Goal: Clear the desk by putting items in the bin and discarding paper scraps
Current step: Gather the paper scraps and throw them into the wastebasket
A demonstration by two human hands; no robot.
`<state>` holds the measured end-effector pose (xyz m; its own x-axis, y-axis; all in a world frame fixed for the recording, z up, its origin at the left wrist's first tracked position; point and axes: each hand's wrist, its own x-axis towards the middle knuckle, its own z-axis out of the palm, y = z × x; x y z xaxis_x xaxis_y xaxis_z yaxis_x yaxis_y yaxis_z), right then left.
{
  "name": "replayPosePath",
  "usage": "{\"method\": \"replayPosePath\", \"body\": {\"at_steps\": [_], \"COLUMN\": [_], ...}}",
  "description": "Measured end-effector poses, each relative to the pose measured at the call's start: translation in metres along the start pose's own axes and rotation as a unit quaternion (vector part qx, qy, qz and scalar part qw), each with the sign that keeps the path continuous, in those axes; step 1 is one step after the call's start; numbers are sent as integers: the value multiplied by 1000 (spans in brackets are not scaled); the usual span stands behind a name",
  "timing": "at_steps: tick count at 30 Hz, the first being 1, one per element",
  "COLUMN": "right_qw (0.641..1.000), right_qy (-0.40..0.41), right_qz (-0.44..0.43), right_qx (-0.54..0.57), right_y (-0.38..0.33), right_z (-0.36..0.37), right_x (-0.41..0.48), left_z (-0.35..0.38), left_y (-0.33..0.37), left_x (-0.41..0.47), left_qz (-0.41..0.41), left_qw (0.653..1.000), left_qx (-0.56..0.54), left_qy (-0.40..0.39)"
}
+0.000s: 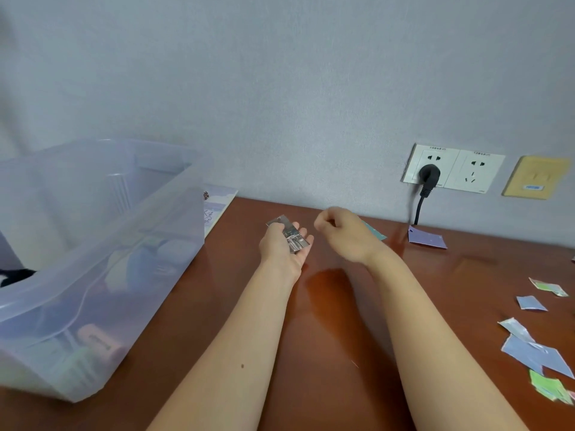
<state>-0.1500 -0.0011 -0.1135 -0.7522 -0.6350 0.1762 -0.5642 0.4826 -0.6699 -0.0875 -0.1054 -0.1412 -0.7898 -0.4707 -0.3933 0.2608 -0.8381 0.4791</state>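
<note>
The single head-worn camera looked forward and down over the reddish-brown wooden bench (336, 306). It faced the grey wall (280, 88).

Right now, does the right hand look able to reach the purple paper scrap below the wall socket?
Probably yes: the right hand hovers close beside the purple scrap, with only bare desk and a teal scrap between them.
</note>
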Motion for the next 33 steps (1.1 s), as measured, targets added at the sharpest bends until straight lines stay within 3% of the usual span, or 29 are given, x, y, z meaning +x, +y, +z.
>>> {"method": "replayPosePath", "body": {"at_steps": [2,7,11,16,22,26,29,33], "right_qw": [999,999,1000,993,965,966,966,963], "right_qy": [-4,-14,0,95,221,181,138,93], "right_qz": [-25,-21,-12,8,115,182,188,189], "right_qx": [46,-31,-13,64,83,-6,-110,-170], "right_y": [-15,-16,-10,1,44,76,88,93], "right_z": [-1,11,9,-4,-32,-45,-42,-36], "right_x": [-2,1,0,2,2,11,19,30], "left_z": [0,0,2,12,48,67,75,78], "left_y": [-1,-3,-6,-15,-45,-61,-69,-73], "left_x": [-1,-4,-6,-12,-9,5,19,35], "left_qz": [-24,-58,-62,-66,-65,-70,-57,-27], "left_qw": [999,996,997,996,998,997,998,1000], "left_qx": [-11,-4,-19,-22,-8,7,8,5], "left_qy": [-17,-60,-50,-47,-21,-32,-27,3]}}
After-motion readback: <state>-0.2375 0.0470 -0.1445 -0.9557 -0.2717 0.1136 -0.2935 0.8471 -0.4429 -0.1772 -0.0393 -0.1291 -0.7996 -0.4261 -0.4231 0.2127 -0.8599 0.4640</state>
